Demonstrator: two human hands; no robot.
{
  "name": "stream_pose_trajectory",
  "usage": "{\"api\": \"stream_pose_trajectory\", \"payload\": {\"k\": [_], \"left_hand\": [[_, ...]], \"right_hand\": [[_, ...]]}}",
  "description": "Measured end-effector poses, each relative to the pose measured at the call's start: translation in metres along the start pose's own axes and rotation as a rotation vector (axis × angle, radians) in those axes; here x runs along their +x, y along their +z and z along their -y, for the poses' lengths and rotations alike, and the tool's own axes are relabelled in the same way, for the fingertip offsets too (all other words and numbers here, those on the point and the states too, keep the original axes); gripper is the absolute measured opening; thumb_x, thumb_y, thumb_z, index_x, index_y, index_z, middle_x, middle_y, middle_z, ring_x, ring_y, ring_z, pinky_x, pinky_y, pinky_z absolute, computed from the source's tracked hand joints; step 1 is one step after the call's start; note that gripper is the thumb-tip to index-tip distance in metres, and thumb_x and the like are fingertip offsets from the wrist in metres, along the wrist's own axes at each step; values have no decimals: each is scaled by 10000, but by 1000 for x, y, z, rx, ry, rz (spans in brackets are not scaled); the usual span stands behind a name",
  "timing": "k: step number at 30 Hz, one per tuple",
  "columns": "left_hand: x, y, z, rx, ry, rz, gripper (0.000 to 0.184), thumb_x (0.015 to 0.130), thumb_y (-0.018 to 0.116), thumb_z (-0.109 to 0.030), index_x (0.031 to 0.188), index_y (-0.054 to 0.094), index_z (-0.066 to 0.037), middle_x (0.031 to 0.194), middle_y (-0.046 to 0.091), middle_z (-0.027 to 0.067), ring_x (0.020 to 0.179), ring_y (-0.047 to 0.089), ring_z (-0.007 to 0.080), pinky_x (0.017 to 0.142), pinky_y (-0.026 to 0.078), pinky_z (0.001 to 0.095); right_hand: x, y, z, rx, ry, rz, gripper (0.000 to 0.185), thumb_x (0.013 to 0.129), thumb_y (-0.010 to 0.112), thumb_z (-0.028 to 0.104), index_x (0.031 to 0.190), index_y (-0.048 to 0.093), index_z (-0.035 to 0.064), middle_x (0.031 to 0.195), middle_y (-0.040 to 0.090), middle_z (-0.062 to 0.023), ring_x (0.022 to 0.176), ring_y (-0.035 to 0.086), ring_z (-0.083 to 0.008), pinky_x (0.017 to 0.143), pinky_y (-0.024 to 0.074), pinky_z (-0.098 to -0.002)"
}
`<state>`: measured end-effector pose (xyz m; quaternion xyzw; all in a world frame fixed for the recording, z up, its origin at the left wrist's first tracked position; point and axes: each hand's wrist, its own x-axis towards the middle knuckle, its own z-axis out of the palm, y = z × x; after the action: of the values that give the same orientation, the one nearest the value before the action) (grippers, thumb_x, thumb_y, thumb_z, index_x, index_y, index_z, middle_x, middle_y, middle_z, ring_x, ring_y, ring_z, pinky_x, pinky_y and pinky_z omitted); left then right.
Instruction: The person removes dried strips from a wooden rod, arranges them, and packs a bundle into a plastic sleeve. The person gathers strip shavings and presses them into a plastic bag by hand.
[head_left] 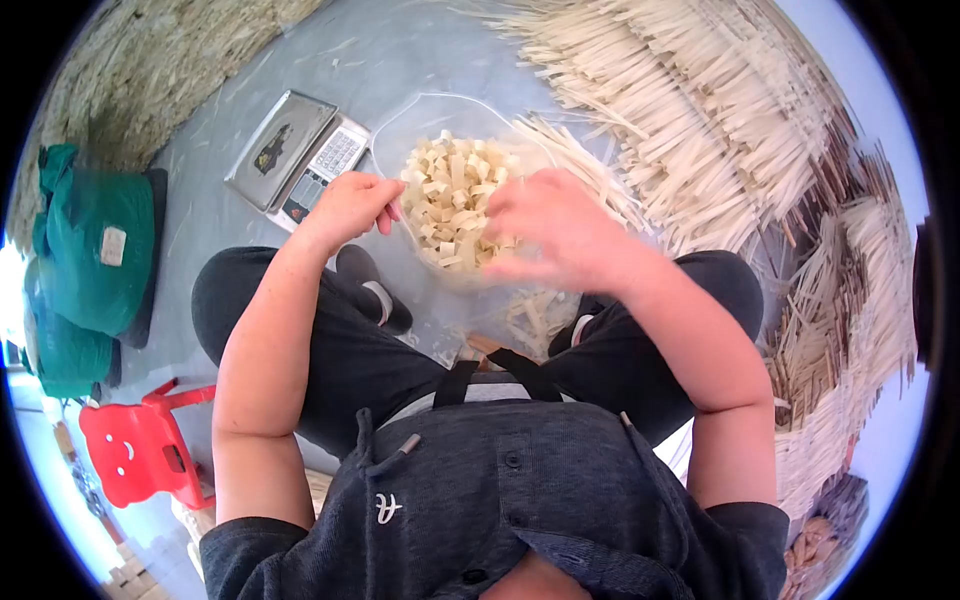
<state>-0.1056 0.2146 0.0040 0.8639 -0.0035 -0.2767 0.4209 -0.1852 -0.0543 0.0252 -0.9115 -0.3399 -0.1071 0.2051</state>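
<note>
Between my knees stands a see-through plastic container or bag (pixel 387 158) with a thin white rim, and I cannot tell which of the two it is. Short, pale, flat strip pieces (pixel 455 195) are heaped inside it. My left hand (pixel 353 210) is at the container's left edge, thumb and fingers closed in a pinch; what they hold, if anything, is hidden. Over the right side of the heap, my right hand (pixel 548 228) is blurred by motion, thumb and fingers apart, and nothing shows in it.
A digital scale (pixel 298 160) with a metal pan sits to the left. Long pale strips (pixel 690 110) are stacked at the right, and loose strips (pixel 540 318) lie near my feet. Green sacks (pixel 100 245) and a red plastic stool (pixel 140 450) stand at the left.
</note>
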Motion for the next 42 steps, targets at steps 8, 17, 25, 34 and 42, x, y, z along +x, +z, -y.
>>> {"api": "stream_pose_trajectory", "payload": {"k": [8, 17, 25, 34, 42], "left_hand": [[1, 2, 3, -13, 65, -94, 394, 880, 539, -342, 737, 706, -14, 608, 647, 50, 585, 592, 132, 579, 467, 287], [-21, -2, -1, 254, 18, -121, 469, 895, 535, -431, 730, 692, -22, 639, 656, 71, 618, 623, 181, 633, 493, 336], [12, 20, 12, -204, 135, -86, 425, 964, 547, -430, 759, 648, -71, 652, 603, -2, 567, 547, 94, 539, 435, 253], [16, 35, -6, -383, 166, 113, 349, 1021, 492, -365, 842, 642, -106, 735, 607, -35, 659, 542, 50, 597, 447, 221], [-2, 30, -25, -648, 248, 196, 340, 1013, 504, -382, 895, 642, -94, 743, 621, -27, 657, 566, 67, 614, 474, 229]], "right_hand": [[-26, 14, 35, -220, -321, 288, 114, 820, 622, 150, 744, 612, 66, 741, 538, -50, 785, 603, -216, 1035, 405, -442], [8, -47, -13, 221, 460, -38, 263, 908, 635, 279, 854, 654, 23, 829, 662, -95, 744, 625, -229, 698, 497, -346], [22, 42, -78, 305, 580, 77, 401, 932, 559, 397, 841, 660, 19, 800, 662, -183, 785, 645, -331, 738, 493, -426], [41, 49, -54, 810, 483, -83, 308, 943, 569, 310, 842, 650, 30, 686, 617, -148, 613, 558, -277, 618, 459, -361], [51, 31, -26, 771, 347, -111, 306, 988, 563, 256, 791, 589, 23, 700, 575, 7, 598, 494, -86, 571, 419, -253]]}}
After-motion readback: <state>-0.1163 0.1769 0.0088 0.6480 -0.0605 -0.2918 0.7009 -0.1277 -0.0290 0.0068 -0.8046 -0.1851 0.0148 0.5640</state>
